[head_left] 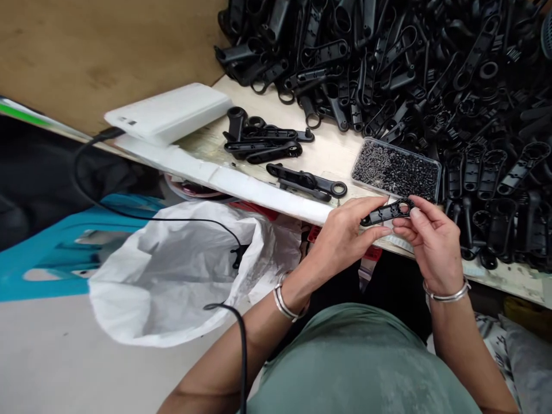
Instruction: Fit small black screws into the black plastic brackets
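Between my two hands, just off the table's front edge, is a black plastic arm-shaped part [383, 214] with a ring at its right end. My left hand [347, 230] grips its left end between thumb and fingers. At the ring end, my right hand [431, 236] pinches it with thumb and index finger. Whether the right fingers also hold a small piece is hidden. Right behind the part lies a clear shallow box [394, 169] full of tiny black pieces. Several similar black parts [304, 179] lie on the table left of the box.
A large heap of black plastic parts [366, 63] covers the back and right of the table. A white power bank [168, 112] with a black cable sits at the left. Below the edge hangs an open white sack [172, 276], beside a blue plastic stool [56, 253].
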Available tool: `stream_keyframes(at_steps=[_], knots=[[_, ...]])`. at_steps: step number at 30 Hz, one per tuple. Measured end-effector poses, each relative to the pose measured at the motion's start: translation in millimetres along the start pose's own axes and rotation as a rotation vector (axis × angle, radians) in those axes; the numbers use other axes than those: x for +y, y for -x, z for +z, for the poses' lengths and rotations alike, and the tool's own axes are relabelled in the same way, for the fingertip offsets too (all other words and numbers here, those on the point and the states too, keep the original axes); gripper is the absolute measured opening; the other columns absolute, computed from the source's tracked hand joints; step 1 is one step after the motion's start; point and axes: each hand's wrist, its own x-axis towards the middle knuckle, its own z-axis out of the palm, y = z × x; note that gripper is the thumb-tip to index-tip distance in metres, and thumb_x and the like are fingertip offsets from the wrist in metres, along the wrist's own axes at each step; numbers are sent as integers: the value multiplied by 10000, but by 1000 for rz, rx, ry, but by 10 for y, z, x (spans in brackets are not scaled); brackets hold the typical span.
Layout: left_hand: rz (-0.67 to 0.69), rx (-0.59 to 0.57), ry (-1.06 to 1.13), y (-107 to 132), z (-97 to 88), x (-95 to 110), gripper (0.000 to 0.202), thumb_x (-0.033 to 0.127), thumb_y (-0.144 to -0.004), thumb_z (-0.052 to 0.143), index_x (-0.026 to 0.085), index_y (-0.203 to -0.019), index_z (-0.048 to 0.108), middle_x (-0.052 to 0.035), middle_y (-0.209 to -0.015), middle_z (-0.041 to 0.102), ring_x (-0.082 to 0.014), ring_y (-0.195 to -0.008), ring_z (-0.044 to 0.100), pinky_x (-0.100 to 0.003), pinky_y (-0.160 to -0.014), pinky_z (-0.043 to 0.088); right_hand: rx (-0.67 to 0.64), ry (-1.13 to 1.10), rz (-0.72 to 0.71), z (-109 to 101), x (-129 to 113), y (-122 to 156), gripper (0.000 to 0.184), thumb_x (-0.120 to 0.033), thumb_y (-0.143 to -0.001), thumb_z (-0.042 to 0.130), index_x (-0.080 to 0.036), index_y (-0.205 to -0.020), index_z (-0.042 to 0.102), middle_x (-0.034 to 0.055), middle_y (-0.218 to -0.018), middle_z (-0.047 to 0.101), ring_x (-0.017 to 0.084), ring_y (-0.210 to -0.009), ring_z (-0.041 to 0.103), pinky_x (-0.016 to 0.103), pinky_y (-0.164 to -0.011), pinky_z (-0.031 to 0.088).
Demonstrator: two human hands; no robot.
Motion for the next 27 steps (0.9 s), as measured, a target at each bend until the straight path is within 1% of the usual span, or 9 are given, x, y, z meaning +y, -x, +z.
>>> stream_keyframes(at_steps=[3,5,10,13,16,19,23,27], knots=[[37,32,-42,48,24,-11,291,172,-849,674,194,-1139,671,-75,-1093,737,-186,-1011,684,-335,-906,558,3,-5,8,-21,16,7,373,-343,-723,824,-196,-1034,681,18,-879,716,148,-693,714,245,-646,629],[40,46,-50,54,34,-9,269,144,-850,661,187,-1115,680,-66,-1062,744,-176,-987,687,-319,-883,563,-6,-8,11,-36,20,19,373,-334,-720,829,-195,-1033,683,17,-879,716,147,-689,715,243,-648,630],[25,33,-56,61,24,-8,269,137,-847,657,182,-1111,688,-62,-1042,748,-169,-956,687,-315,-884,560,-53,-12,39,-89,-11,53,386,-342,-724,840,-199,-1048,686,14,-888,714,148,-697,718,239,-652,631],[44,2,-64,72,9,-6,266,136,-860,638,212,-1110,692,-41,-1033,754,-162,-937,688,-312,-877,560,-98,33,105,-122,-49,60,417,-364,-714,852,-202,-1061,688,7,-861,710,164,-701,723,259,-654,638],[79,-8,-92,84,10,12,253,132,-871,626,219,-1099,691,-32,-1029,757,-156,-930,688,-297,-857,560,-121,55,173,-134,-69,64,453,-360,-688,874,-187,-1066,694,15,-825,715,179,-703,726,264,-650,640],[110,29,-136,104,39,40,209,138,-885,615,213,-1065,690,-27,-1005,758,-148,-911,690,-279,-838,559,-104,9,178,-120,-57,77,462,-363,-688,878,-186,-1071,690,27,-849,728,178,-730,731,247,-676,638],[156,108,-179,135,85,63,169,149,-908,590,206,-1043,674,-20,-993,755,-141,-904,691,-271,-832,556,-82,-40,175,-89,-25,104,412,-358,-715,863,-202,-1056,691,20,-882,735,165,-743,730,233,-703,637],[193,123,-167,140,90,55,150,138,-906,593,184,-1026,669,-21,-958,756,-129,-875,688,-250,-807,553,-83,-75,207,-68,-12,111,393,-338,-701,870,-194,-1026,703,24,-886,740,156,-731,728,213,-687,630]])
